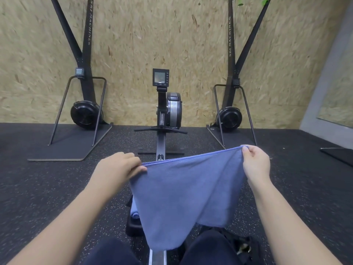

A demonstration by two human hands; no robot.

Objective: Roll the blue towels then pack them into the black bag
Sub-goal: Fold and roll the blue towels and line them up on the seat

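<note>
We hold both bare forearms extended forward and slightly inward, wrists raised above the knees. Our left hand (122,165) is turned palm-down, its fingers curled, the thumb and fingertips forming a pinch grip on one upper corner of the towel (187,192). Our right hand (255,162) sits slightly higher, knuckles outward, fingers curled in a pinch grip on the opposite corner. The hands are well apart.

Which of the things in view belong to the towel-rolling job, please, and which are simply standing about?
Part of the job:
- blue towel, held up by its top edge in the grip of the left hand and right hand
- second blue towel, lying low behind it
- black bag, by the right knee

Just standing about:
- rowing machine
- two ski machines
- mirror
</note>
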